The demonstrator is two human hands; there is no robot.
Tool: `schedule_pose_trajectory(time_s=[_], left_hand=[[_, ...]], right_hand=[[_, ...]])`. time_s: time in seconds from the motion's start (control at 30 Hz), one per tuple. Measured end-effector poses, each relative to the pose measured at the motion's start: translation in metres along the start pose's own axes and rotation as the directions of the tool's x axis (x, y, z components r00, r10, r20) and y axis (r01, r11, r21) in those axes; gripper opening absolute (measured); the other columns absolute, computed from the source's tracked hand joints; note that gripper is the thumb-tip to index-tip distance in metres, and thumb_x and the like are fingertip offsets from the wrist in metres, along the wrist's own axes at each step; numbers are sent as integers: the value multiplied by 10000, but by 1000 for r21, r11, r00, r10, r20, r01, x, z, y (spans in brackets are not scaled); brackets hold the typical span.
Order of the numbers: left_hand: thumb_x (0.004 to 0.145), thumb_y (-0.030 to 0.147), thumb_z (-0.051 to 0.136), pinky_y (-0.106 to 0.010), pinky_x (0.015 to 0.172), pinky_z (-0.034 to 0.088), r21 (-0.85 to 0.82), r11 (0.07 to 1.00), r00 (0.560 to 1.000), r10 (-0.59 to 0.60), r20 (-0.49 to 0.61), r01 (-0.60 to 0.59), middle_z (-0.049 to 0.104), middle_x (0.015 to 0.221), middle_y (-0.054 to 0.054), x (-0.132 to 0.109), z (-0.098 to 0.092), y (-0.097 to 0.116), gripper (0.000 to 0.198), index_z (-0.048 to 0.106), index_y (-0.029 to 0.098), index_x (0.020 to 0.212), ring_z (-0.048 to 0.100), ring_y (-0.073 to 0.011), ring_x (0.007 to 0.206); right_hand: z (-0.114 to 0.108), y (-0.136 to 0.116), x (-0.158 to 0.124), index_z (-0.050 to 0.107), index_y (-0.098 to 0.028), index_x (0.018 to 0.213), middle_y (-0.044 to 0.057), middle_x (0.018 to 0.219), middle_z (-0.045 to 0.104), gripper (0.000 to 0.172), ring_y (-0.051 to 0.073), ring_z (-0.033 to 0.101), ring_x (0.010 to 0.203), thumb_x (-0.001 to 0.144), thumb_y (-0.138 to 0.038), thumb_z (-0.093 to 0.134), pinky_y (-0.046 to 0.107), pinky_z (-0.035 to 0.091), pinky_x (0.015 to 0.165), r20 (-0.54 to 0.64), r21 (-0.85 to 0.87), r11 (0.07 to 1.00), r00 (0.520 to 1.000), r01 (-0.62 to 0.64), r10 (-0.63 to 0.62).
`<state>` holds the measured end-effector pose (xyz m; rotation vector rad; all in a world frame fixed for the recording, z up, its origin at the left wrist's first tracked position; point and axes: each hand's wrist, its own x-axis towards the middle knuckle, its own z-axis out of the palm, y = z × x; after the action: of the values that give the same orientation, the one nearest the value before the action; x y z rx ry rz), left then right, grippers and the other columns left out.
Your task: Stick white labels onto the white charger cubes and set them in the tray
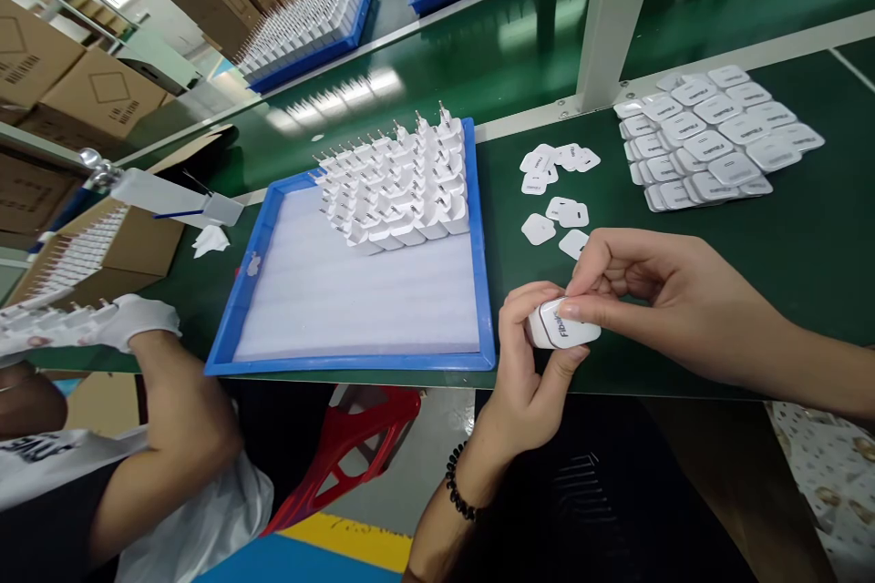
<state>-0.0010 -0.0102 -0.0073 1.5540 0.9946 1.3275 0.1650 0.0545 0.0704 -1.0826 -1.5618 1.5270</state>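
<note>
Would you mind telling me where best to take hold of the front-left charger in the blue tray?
Probably by the flat sides of the charger body, coming from the near-left over the bare foam of the blue tray: its pins stick up, and other chargers crowd it behind and to the right.

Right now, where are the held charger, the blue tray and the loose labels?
charger [555,329]: head view, on its printed white face.
blue tray [355,363]: head view, on the near rim.
loose labels [539,229]: head view, middle of one white piece.
</note>
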Motion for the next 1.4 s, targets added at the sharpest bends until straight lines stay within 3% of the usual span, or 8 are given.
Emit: schedule_pose_trajectory(time_s=[0.4,0.8,1.07,1.4], left_hand=[[1021,268,586,-443,1084,479,30,999,999,27,19,-28,538,1351,-100,1,-1,-1,403,449,297,1398,528,-252,1295],[1002,252,618,-477,1110,460,47,994,995,94,14,-95,517,1363,-102,-2,0,-7,465,435,289,1429,514,-254,1297],[989,232,637,-452,1073,471,24,994,995,102,23,-103,513,1351,-102,-2,1,-9,494,433,295,1434,515,-245,1263],[987,230,636,-440,1031,483,59,993,994,97,57,-101,527,1327,-104,-1,-1,-7,485,433,302,1421,537,-252,1226]], right_hand=[[-2,0,2,595,-222,656,-11,612,615,352,127,567,555,740,-394,890,256,459,502,69,146,985,994,-96,86],[-2,2,2,585,-207,673,-8,628,620,270,114,567,565,783,-251,828,233,442,514,91,153,983,992,-101,87],[-2,12,-2,593,-219,700,-19,591,582,236,107,491,541,826,-246,790,238,365,492,89,129,989,994,-73,62],[-3,1,2,593,-210,653,-17,567,597,238,104,542,514,771,-185,798,224,400,481,129,199,969,984,-149,125]])
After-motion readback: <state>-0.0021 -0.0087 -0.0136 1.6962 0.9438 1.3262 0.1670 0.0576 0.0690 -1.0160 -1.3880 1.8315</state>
